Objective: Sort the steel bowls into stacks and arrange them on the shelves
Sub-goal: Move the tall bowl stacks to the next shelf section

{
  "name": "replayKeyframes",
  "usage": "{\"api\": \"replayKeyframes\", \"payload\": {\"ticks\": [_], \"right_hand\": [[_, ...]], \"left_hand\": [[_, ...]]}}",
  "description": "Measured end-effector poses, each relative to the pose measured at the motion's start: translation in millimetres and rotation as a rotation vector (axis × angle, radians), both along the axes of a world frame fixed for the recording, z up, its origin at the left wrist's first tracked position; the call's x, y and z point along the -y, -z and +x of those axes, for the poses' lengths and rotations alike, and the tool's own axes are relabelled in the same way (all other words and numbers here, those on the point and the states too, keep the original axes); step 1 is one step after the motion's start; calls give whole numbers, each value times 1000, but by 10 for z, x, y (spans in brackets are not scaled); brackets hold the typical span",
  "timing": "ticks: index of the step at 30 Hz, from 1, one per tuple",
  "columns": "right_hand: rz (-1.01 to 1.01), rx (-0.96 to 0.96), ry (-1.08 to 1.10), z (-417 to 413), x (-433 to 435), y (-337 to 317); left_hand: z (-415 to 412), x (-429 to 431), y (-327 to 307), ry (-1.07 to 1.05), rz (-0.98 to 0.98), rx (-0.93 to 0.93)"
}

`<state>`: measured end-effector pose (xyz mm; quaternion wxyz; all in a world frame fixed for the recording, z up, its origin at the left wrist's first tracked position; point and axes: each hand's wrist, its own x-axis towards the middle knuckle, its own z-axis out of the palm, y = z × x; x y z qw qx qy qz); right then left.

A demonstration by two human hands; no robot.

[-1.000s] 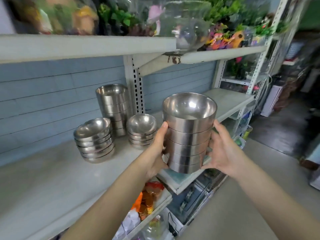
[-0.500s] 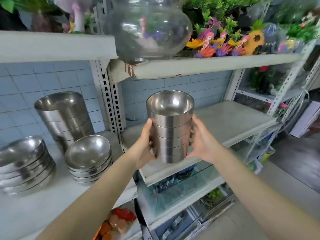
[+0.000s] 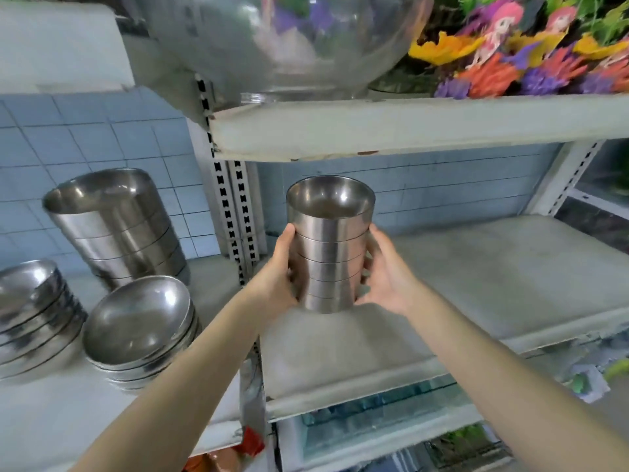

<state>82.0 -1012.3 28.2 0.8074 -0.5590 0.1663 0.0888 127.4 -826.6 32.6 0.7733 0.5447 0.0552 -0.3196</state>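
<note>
I hold a tall stack of straight-sided steel bowls (image 3: 329, 247) upright between both hands, over the left part of the right-hand grey shelf (image 3: 476, 284). My left hand (image 3: 277, 274) presses its left side and my right hand (image 3: 384, 274) its right side. The stack's base sits at or just above the shelf surface; I cannot tell which. On the left-hand shelf (image 3: 68, 413) stand a similar tall stack (image 3: 115, 226) at the back, a low stack of wide round bowls (image 3: 143, 328) in front of it, and another low stack (image 3: 34, 311) at the far left edge.
A perforated metal upright (image 3: 238, 233) divides the two shelves. Above hangs another shelf board (image 3: 408, 127) carrying a big glass fishbowl (image 3: 282, 42) and colourful plastic ornaments (image 3: 517, 59). Blue tiled wall behind. Glass tanks (image 3: 374, 413) sit on the level below.
The view has closed in on the shelving and I have carried the held stack forward and down onto the right-hand shelf area. Both hands keep the same grip.
</note>
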Motion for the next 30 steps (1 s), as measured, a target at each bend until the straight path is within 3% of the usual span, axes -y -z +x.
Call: {"api": "replayKeyframes", "payload": {"ticks": [4, 8, 18, 23, 30], "right_hand": [[-69, -19, -159, 190, 168, -15], [-142, -50, -262, 308, 386, -35], [-149, 8, -272, 701, 429, -56], [-375, 195, -355, 818, 497, 147], [-524, 386, -334, 927, 497, 431]], "left_hand": [[48, 27, 17, -85, 48, -19], [5, -37, 19, 2, 185, 63], [270, 164, 148, -175, 265, 245], [511, 40, 541, -66, 598, 623], [610, -7, 656, -55, 596, 760]]}}
